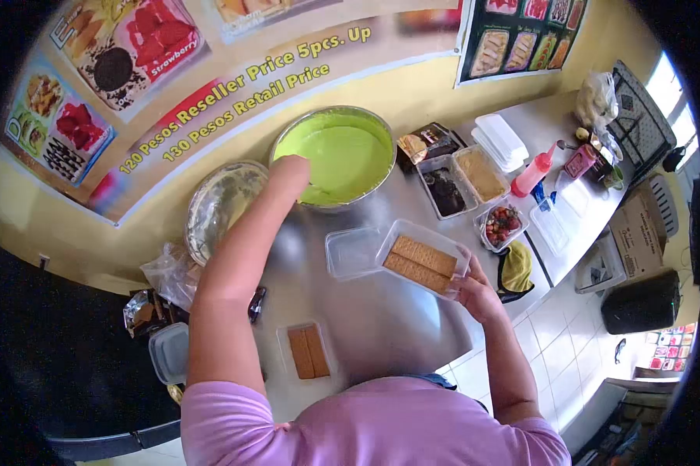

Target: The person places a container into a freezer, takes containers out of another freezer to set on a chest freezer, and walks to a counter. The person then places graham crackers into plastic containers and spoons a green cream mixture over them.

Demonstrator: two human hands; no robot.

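Observation:
My left hand (291, 175) reaches over the near left rim of a large metal bowl (391, 140) filled with smooth light-green cream (342, 151). Its fingers are closed and turned away, and whatever they hold is hidden. In my right hand (476, 291) a clear plastic tub (394, 233) is gripped by its right end, tilted above the table. Graham crackers (421, 262) lie side by side in its bottom. Just left of it rests a clear lid (353, 252). Another tub (284, 349) with graham crackers (309, 352) stands near my body.
An empty smeared bowl (210, 210) stands left of the cream. To the right are tubs of dark crumbs (445, 190) and tan crumbs (480, 175), cut strawberries (502, 225), a pink squeeze bottle (531, 175), stacked white lids (499, 140) and a yellow-green cloth (515, 268).

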